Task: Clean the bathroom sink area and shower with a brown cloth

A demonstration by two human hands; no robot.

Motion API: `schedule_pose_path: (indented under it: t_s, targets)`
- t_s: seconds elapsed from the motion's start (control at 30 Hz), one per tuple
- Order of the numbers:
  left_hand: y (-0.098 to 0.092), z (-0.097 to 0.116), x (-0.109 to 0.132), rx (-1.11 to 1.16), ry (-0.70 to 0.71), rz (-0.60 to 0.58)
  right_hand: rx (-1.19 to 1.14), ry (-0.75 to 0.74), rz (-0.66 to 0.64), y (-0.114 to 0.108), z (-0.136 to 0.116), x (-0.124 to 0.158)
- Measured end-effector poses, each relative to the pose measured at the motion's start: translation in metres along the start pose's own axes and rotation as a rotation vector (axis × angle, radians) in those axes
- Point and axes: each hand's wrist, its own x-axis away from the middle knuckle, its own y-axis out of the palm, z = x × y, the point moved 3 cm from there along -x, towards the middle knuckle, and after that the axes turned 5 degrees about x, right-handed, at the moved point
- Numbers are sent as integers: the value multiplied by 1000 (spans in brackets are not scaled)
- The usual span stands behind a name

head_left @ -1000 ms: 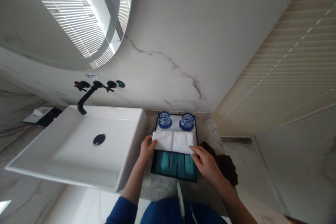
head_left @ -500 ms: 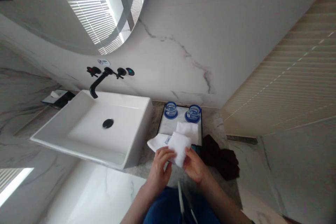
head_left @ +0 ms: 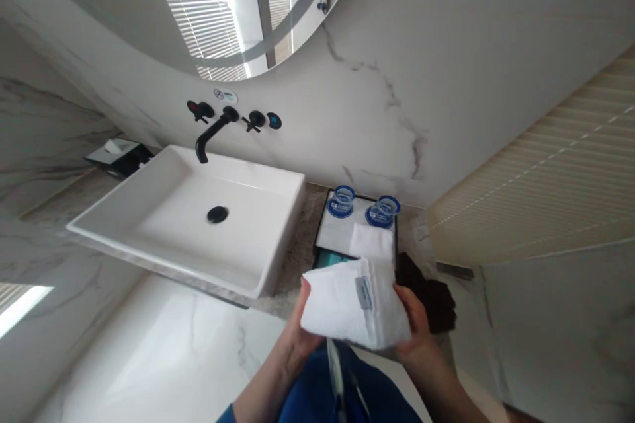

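Note:
A white towel (head_left: 337, 301), folded and with a grey label near its middle, is held up between my two hands in front of my body. My left hand (head_left: 301, 324) grips its left edge, and my right hand (head_left: 413, 320) grips its right edge; the fingers beneath are partly hidden. Just beyond it, a second folded white cloth (head_left: 373, 240) lies on a white-topped tray box (head_left: 335, 232). Two glasses stand on blue coasters at the back of the box, a left glass (head_left: 344, 197) and a right glass (head_left: 387, 207).
A white basin (head_left: 278, 225) with a black wall tap (head_left: 213, 135) stands to the left. A tissue box (head_left: 116, 155) sits past it. Dark brown cloth (head_left: 436, 301) lies on the stone counter (head_left: 292, 268) at right. A mirror (head_left: 307, 20) hangs above.
The small folded towel in my hands has been opened out wider, its label now facing up. My hands have moved apart to its two sides. The view has shifted slightly.

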Motion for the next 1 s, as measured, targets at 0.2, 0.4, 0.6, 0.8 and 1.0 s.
schedule_pose_path:
  t_s: [0.2, 0.4, 0.6, 0.8, 1.0]
  targets:
    - [3, 30, 38, -109, -58, 56, -113, 0, 100, 18, 10, 12]
    - [-2, 27, 73, -693, -83, -103, -467, 320, -101, 53, 64, 60]
    - [-3, 35, 88, -876, -230, -181, -707, 455, 2, 79, 112, 111]
    - [-32, 45, 102, -793, -143, 158, -542, 427, 254, 52, 109, 81]
    - [-33, 38, 114, -669, 11, 338, -379, 305, 359, 21, 103, 33]
